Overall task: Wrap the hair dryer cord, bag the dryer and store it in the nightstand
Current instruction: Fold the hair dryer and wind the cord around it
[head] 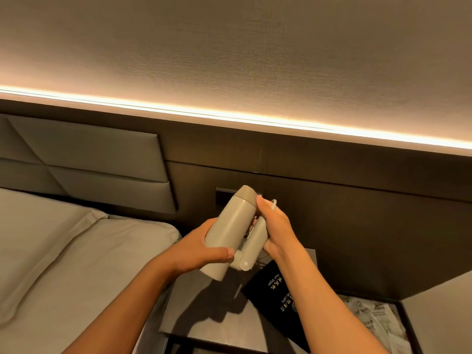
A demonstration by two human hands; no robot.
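Beige plastic fills the middle of my view: the folding hair dryer (231, 232) is up in the air between both hands, above the nightstand top (204, 312). Its barrel runs long from about seven o'clock, the low blunt end nearest me, up to one o'clock, where the darker cap points at the wall panel. The handle is folded up alongside the barrel on its right, hinged at the low end.

My left hand (204, 249) is wrapped around the lower barrel from nine o'clock — thumb laid across the front, fingers hidden behind. My right hand (274, 226) is closed around the folded handle from three o'clock, thumb tip resting high on the barrel near the cap. A short loop of pale cord (273, 204) pokes out past that hand's knuckles, with more strands just visible in the gap between handle and barrel; I judge the winding is near its end, though I cannot see the plug.

What the next move turns on: the black dryer bag (277, 300) lies flat on the nightstand at five o'clock from the dryer, directly under my right forearm — the right hand is the nearer one. Its mouth I cannot make out. I would expect the left hand to keep the dryer and the right to drop for the bag.
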